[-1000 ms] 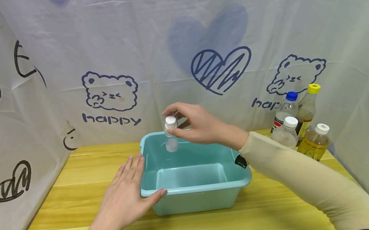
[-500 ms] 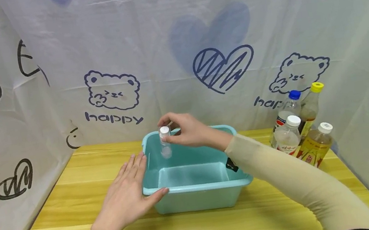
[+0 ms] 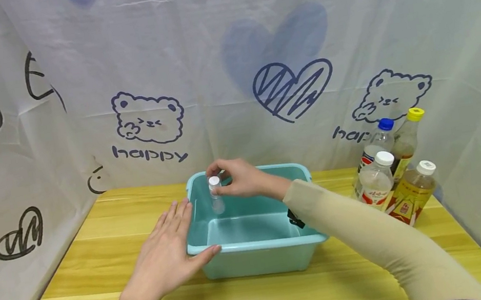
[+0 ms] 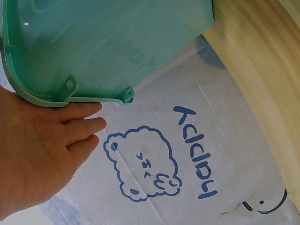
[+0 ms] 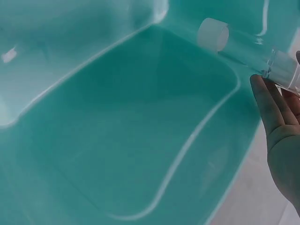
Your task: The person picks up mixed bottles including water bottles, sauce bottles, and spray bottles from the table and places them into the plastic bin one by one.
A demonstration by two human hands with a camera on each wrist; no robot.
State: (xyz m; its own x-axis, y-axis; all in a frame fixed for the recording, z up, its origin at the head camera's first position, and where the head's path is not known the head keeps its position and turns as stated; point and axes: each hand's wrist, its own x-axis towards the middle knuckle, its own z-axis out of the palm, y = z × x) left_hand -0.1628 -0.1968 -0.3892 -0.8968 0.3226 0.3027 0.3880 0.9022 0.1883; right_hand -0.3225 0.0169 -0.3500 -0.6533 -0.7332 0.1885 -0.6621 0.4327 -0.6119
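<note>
My right hand [image 3: 244,178] pinches a small clear bottle [image 3: 217,203] near its white cap. The bottle hangs upright inside the far left part of a light teal plastic basin [image 3: 264,244]. In the right wrist view, the whitish base of the bottle [image 5: 248,49] points into the basin and stays above its floor; my fingers [image 5: 267,105] lie along its upper part. My left hand [image 3: 162,252] lies flat with straight fingers against the basin's left rim, thumb over the front left corner. The left wrist view shows its fingers [image 4: 84,124] touching the rim's outside.
At the right stand a bottle with a blue cap [image 3: 385,124], a yellow-capped bottle [image 3: 407,138], a white-capped clear bottle [image 3: 376,180] and a yellow-labelled bottle [image 3: 412,195]. A printed cloth [image 3: 210,71] hangs behind the wooden table [image 3: 108,232].
My right hand has lowered the small bottle from above the rim into the basin, shifting slightly left. My left hand has stayed on the rim.
</note>
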